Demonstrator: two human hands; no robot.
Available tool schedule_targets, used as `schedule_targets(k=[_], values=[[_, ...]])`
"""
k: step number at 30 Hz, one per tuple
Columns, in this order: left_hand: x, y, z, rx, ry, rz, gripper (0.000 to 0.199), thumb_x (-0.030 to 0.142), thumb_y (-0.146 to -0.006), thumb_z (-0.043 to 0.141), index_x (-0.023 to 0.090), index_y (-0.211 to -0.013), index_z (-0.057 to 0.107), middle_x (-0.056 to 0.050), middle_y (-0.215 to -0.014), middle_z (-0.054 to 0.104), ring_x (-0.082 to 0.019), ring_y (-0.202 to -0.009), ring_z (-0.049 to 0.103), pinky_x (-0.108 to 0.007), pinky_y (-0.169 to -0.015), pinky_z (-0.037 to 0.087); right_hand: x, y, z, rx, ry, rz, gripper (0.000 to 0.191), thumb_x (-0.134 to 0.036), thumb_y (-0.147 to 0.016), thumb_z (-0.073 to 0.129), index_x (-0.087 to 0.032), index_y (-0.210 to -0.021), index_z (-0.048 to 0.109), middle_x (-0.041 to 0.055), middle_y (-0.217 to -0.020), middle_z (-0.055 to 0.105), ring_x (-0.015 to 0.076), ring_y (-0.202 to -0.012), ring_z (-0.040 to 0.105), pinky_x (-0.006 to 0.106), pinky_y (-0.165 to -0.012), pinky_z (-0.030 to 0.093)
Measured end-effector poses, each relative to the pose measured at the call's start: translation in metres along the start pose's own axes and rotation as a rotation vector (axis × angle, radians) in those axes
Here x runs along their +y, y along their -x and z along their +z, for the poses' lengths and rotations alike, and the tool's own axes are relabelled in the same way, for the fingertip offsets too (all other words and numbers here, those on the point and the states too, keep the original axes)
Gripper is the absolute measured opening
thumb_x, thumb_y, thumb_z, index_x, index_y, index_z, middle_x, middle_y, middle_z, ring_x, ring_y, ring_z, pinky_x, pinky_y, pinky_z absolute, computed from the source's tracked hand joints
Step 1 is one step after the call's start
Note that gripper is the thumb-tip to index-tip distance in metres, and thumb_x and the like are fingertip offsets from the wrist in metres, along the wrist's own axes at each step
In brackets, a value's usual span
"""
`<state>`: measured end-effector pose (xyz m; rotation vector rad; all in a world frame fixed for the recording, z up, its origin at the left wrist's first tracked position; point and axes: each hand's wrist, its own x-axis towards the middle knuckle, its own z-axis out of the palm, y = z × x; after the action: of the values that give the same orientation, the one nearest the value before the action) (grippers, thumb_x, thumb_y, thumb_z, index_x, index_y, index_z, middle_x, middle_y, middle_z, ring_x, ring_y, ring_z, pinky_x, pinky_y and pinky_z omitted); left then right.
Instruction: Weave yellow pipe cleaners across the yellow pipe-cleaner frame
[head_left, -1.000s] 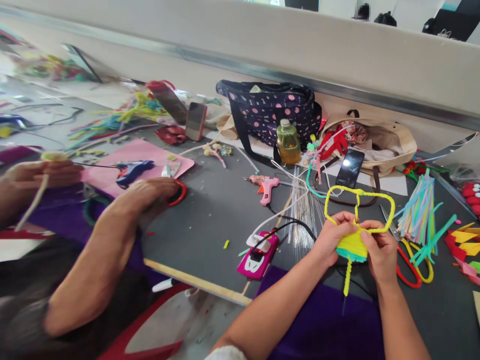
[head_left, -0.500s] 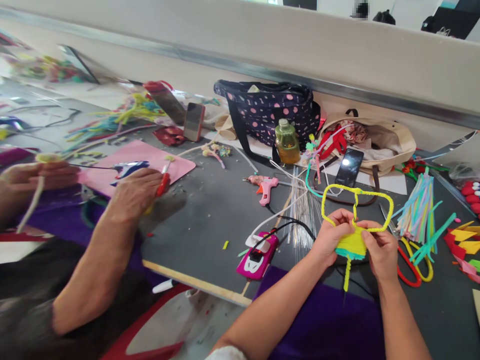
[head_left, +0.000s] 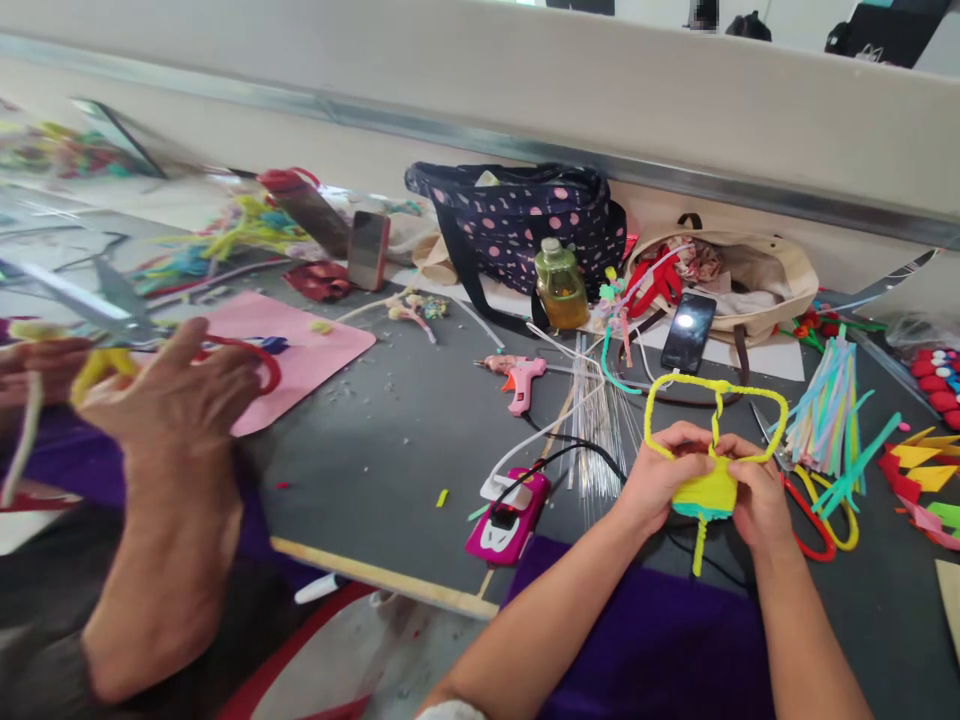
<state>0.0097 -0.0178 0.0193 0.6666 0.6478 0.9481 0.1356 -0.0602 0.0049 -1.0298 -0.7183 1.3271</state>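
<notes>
A yellow pipe-cleaner piece [head_left: 705, 488] is held up between both my hands over the near right of the table. It has two open loops at the top, a tightly wound body with a teal lower edge, and a twisted stem hanging below. My left hand [head_left: 667, 470] pinches the body's left upper side, thumb across the front. On the opposite side my right hand [head_left: 759, 495] grips it with thumb and fingers closed. Scissors [head_left: 817, 515] with red and yellow handles lie just right of my right hand. A dark purple cloth [head_left: 645, 630] lies beneath my forearms.
A pink glue gun [head_left: 523, 380] and magenta power strip [head_left: 510, 515] lie left of my hands, cables between. Pastel pipe cleaners [head_left: 829, 410] are bundled at right. Behind stand a bottle [head_left: 562, 285] and patterned bag [head_left: 525, 230]. At left, a co-worker's hand [head_left: 176, 400] holds opened scissors [head_left: 112, 310].
The co-worker's hand has moved left and raised the scissors with blades spread. My hands keep their grip on the yellow piece, with my thumbs slightly shifted. The whole view has shifted a little.
</notes>
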Motion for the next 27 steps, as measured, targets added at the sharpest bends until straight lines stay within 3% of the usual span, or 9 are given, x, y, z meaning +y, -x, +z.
schedule_targets(k=[7,16,22,27], values=[[-0.0050,-0.0070,-0.0078,0.055,0.052,-0.044,0.029,0.020,-0.054,0.084,0.015,-0.081,0.073,-0.003,-0.075,0.068,-0.013,-0.065,0.060,-0.026,-0.066,0.044,-0.0017,-0.0010,0.0080,0.048,-0.090,0.008,0.018,-0.028,-0.070,0.070,-0.021,-0.086,0.067,0.0017,-0.079,0.069,0.0192,-0.073,0.065,0.028,-0.063,0.049],[-0.0023,-0.0086,-0.0079,0.002,0.102,-0.068,0.030,0.014,-0.054,0.081,0.016,-0.083,0.073,-0.002,-0.077,0.066,-0.012,-0.066,0.060,-0.025,-0.068,0.044,-0.0007,-0.0023,0.0088,0.139,-0.109,-0.019,0.024,-0.028,-0.068,0.074,-0.022,-0.087,0.062,-0.0002,-0.080,0.070,0.0176,-0.069,0.067,0.028,-0.064,0.051],[-0.0019,-0.0085,-0.0076,0.006,0.080,-0.049,0.028,0.012,-0.055,0.080,0.016,-0.082,0.073,0.000,-0.072,0.063,-0.010,-0.064,0.057,-0.023,-0.066,0.044,-0.0013,-0.0016,0.0098,0.162,-0.106,-0.030,0.024,-0.028,-0.069,0.074,-0.023,-0.088,0.061,-0.0017,-0.070,0.067,0.0179,-0.066,0.066,0.028,-0.061,0.050],[-0.0010,-0.0083,-0.0068,-0.008,0.092,-0.042,0.033,0.012,-0.055,0.080,0.016,-0.087,0.073,-0.003,-0.081,0.067,-0.013,-0.071,0.060,-0.026,-0.072,0.046,-0.0008,-0.0012,0.0117,0.165,-0.111,-0.033,0.022,-0.029,-0.069,0.074,-0.023,-0.086,0.061,-0.0014,-0.073,0.068,0.0171,-0.066,0.065,0.028,-0.061,0.049]])
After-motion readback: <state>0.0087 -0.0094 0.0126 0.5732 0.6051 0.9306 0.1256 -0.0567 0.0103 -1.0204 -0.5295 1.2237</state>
